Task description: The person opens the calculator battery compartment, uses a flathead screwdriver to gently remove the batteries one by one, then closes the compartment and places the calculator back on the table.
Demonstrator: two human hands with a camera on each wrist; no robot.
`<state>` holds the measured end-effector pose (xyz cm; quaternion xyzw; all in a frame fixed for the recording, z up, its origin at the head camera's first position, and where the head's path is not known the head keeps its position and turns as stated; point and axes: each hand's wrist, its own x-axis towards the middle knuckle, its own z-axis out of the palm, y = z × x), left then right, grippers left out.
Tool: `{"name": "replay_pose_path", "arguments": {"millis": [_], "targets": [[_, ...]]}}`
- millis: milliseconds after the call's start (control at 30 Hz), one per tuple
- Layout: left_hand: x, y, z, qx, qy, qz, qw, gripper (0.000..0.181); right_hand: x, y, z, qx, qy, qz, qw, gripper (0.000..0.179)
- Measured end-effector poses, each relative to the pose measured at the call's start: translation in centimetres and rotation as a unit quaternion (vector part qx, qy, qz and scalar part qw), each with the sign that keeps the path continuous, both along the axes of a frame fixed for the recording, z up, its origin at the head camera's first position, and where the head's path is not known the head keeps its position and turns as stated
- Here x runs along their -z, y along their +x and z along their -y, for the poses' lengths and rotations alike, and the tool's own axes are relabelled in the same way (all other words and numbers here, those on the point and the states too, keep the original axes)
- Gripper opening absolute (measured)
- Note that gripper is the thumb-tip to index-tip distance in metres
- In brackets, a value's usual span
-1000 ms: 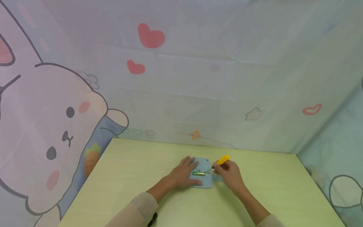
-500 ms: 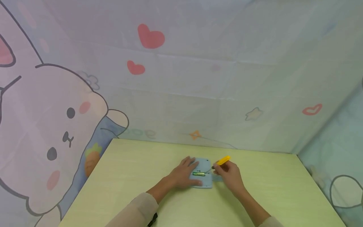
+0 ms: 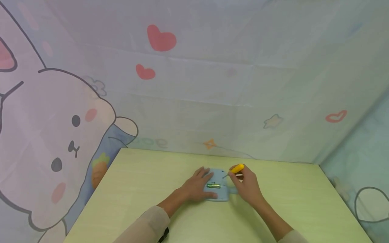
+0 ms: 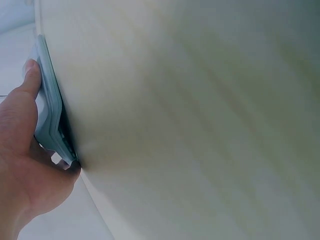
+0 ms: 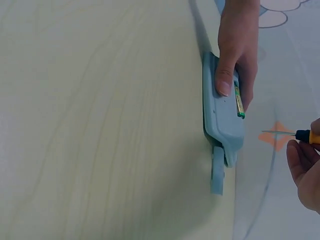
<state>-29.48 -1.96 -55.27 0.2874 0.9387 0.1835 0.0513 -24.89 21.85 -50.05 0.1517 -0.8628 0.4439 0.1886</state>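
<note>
A light-blue plastic device point(image 3: 220, 193) lies on the table with an open slot facing up. In the slot sits a green battery point(image 3: 213, 186). My left hand point(image 3: 194, 187) holds the device at its left end; in the right wrist view its thumb point(image 5: 224, 82) lies along the upper face, and its other fingers are partly hidden. My right hand point(image 3: 248, 185) pinches a small screwdriver point(image 3: 237, 169) with a yellow handle and thin metal shaft. The shaft points left over the device's far right part; whether its tip touches is unclear. A flat blue piece point(image 5: 217, 172) juts out beyond the device's right end.
The pale wooden table point(image 3: 136, 189) meets a printed cloth backdrop point(image 3: 197, 101) at its far edge. A black object point(image 3: 164, 235) shows beside the left sleeve point(image 3: 146, 224).
My right hand has shifted the screwdriver away from the battery's right end, toward the far part of the device. My left hand and the device have stayed nearly in place.
</note>
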Motion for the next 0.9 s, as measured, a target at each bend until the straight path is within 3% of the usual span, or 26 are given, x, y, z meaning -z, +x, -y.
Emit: {"name": "replay_pose_path", "arguments": {"millis": [233, 433, 700, 900], "targets": [[-0.1, 0.0, 0.1, 0.000, 0.003, -0.004, 1.0000, 0.097, -0.4, -0.1, -0.7, -0.006, -0.007, 0.005, 0.9999, 0.021], [0.1, 0.0, 0.1, 0.000, 0.004, -0.003, 1.0000, 0.097, -0.5, -0.2, -1.3, -0.002, -0.017, 0.042, 0.9990, 0.025], [0.1, 0.0, 0.0, 0.007, 0.001, -0.002, 1.0000, 0.097, -0.8, -0.1, -2.3, -0.027, -0.095, 0.083, 0.9917, 0.039], [0.1, 0.0, 0.1, 0.006, 0.002, -0.002, 1.0000, 0.097, -0.7, -0.2, -2.7, -0.012, -0.105, 0.081, 0.9911, 0.047]]}}
